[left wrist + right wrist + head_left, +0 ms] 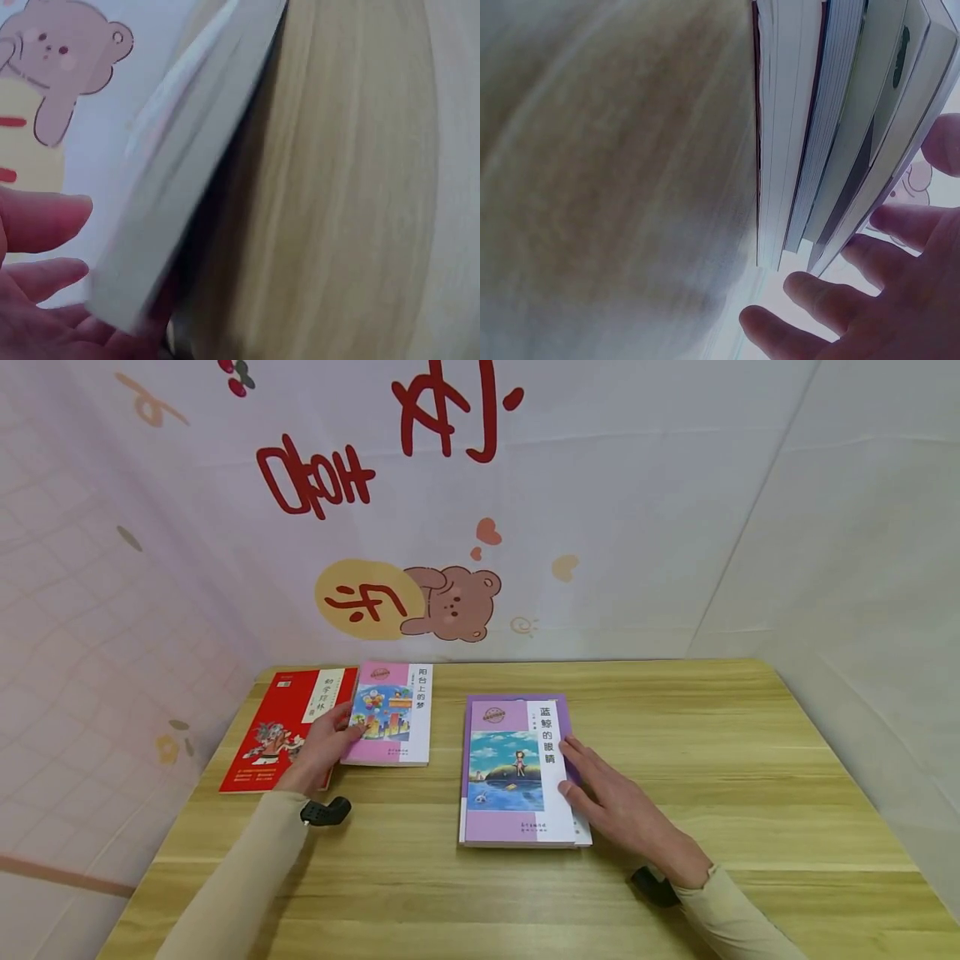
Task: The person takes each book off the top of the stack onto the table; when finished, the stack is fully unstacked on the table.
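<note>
My left hand point(327, 745) holds a pink-and-white paperback book point(422, 718) by its left edge, thumb over the cover. In the left wrist view, this book point(187, 157) shows its page edge, tilted and blurred, with some fingers partly hidden behind its corner. My right hand point(626, 810) lies along the right side of a stack of several books, fingers extended and thumb near the top cover. On top of the stack is a lilac-and-white book point(504, 831) with a lake picture; a purple book point(566, 718) juts out beneath it. The right wrist view shows the stacked page edges point(787, 135) beside the spread fingers.
A red book point(258, 710) lies at the table's back left, partly covered by the left hand and close against the pink book. The wooden table point(720, 760) meets a printed wall cloth point(637, 510) at its back edge. Another cloth hangs at the left.
</note>
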`<state>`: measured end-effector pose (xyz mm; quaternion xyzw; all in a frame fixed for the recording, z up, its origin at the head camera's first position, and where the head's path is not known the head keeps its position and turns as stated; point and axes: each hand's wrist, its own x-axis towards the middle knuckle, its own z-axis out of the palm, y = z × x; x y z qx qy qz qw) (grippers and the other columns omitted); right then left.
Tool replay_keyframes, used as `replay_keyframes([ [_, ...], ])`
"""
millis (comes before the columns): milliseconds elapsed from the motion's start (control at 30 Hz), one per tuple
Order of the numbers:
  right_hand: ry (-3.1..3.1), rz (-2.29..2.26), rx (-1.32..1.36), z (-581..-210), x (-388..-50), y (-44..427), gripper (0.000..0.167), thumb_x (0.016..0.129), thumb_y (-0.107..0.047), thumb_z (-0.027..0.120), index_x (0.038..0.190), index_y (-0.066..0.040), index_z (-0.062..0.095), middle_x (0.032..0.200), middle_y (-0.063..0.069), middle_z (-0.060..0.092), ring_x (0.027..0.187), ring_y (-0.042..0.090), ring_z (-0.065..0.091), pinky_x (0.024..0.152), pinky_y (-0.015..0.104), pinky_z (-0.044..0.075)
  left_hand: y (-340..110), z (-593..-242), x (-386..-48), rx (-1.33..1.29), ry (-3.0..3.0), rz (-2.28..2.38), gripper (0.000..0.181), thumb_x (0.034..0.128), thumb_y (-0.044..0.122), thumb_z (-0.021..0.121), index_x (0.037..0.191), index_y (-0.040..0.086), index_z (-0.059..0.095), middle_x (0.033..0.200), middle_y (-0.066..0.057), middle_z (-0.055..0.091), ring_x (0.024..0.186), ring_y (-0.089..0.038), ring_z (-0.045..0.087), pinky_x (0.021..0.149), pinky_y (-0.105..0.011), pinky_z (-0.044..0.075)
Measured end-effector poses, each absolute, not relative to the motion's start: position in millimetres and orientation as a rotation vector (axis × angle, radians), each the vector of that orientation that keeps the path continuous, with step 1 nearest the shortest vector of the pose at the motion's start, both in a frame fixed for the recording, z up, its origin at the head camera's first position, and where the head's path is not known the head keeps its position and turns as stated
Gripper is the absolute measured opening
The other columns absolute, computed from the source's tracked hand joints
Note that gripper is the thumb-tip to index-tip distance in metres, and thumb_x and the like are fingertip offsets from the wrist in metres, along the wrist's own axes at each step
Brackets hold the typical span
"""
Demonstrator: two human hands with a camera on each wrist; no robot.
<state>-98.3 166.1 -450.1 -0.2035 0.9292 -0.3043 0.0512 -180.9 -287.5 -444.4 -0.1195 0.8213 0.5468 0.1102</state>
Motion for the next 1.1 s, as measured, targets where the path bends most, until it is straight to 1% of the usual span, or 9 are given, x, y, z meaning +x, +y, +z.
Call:
replay_keyframes([
  [200, 2.816, -0.927, -0.599, -450, -99, 166, 0.075, 0.105, -0.056, 0.048, 0.166, -0.019, 0.025, 0.172, 0.004, 0.02, 0.154, 0.037, 0.026, 0.118, 0.061, 0.031, -276, -427, -173, -0.222, 2.666, 1.342, 0.065, 0.1058, 0.018, 0.058, 0.162, 0.004, 0.03, 0.164, -0.025, 0.032, 0.149, -0.043, 0.031, 0.12, -0.057, 0.03],
  [300, 2.811, -0.926, -0.59, -450, -99, 167, 0.075, 0.105, -0.056, 0.049, 0.166, -0.02, 0.024, 0.172, 0.003, 0.019, 0.154, 0.036, 0.026, 0.117, 0.062, 0.031, -267, -420, -165, -0.149, 2.752, 1.294, 0.059, 0.105, 0.016, 0.059, 0.158, 0.002, 0.038, 0.162, -0.025, 0.036, 0.148, -0.045, 0.034, 0.119, -0.058, 0.032],
  [367, 2.811, -0.925, -0.589, -450, -100, 168, 0.075, 0.105, -0.056, 0.049, 0.167, -0.02, 0.024, 0.172, 0.003, 0.019, 0.154, 0.036, 0.026, 0.117, 0.062, 0.031, -260, -417, -158, -0.073, 2.779, 1.306, 0.056, 0.1046, 0.014, 0.058, 0.156, 0.001, 0.041, 0.159, -0.026, 0.04, 0.145, -0.046, 0.039, 0.117, -0.058, 0.036],
  [533, 2.81, -0.922, -0.596, -450, -100, 168, 0.075, 0.105, -0.055, 0.049, 0.167, -0.02, 0.024, 0.172, 0.003, 0.018, 0.154, 0.036, 0.026, 0.118, 0.061, 0.031, -238, -414, -141, 0.083, 2.731, 1.433, 0.054, 0.1027, 0.009, 0.06, 0.153, -0.001, 0.044, 0.156, -0.024, 0.045, 0.142, -0.044, 0.044, 0.114, -0.056, 0.041],
  [600, 2.811, -0.921, -0.6, -450, -101, 168, 0.075, 0.105, -0.055, 0.05, 0.167, -0.02, 0.024, 0.172, 0.003, 0.019, 0.154, 0.036, 0.026, 0.118, 0.061, 0.031, -229, -413, -135, 0.146, 2.7, 1.494, 0.054, 0.1016, 0.008, 0.062, 0.152, -0.001, 0.045, 0.154, -0.023, 0.047, 0.141, -0.043, 0.045, 0.113, -0.055, 0.041],
  [700, 2.813, -0.918, -0.598, -450, -101, 168, 0.075, 0.105, -0.055, 0.05, 0.167, -0.02, 0.024, 0.172, 0.003, 0.019, 0.154, 0.036, 0.027, 0.117, 0.061, 0.031, -216, -413, -128, 0.285, 2.658, 1.583, 0.052, 0.1002, 0.004, 0.063, 0.149, -0.002, 0.048, 0.149, -0.026, 0.051, 0.138, -0.043, 0.05, 0.112, -0.056, 0.042],
  [767, 2.812, -0.918, -0.596, -450, -101, 168, 0.075, 0.105, -0.054, 0.05, 0.166, -0.02, 0.024, 0.172, 0.004, 0.019, 0.154, 0.036, 0.027, 0.117, 0.061, 0.032, -207, -413, -123, 0.341, 2.623, 1.621, 0.052, 0.1, 0.004, 0.065, 0.149, -0.002, 0.048, 0.148, -0.025, 0.053, 0.137, -0.042, 0.051, 0.112, -0.055, 0.042],
  [967, 2.81, -0.922, -0.59, -449, -100, 167, 0.075, 0.105, -0.054, 0.05, 0.166, -0.019, 0.025, 0.172, 0.004, 0.019, 0.154, 0.036, 0.027, 0.117, 0.062, 0.032, -189, -411, -110, 0.344, 2.516, 1.672, 0.055, 0.1007, 0.008, 0.066, 0.152, 0.007, 0.047, 0.15, -0.016, 0.054, 0.138, -0.034, 0.052, 0.111, -0.049, 0.045],
  [1100, 2.814, -0.923, -0.598, -448, -100, 167, 0.074, 0.105, -0.054, 0.05, 0.166, -0.019, 0.025, 0.172, 0.005, 0.02, 0.154, 0.036, 0.028, 0.117, 0.061, 0.033, -181, -412, -105, 0.355, 2.494, 1.697, 0.054, 0.1007, 0.007, 0.065, 0.152, 0.007, 0.048, 0.15, -0.015, 0.054, 0.138, -0.033, 0.052, 0.112, -0.049, 0.045],
])
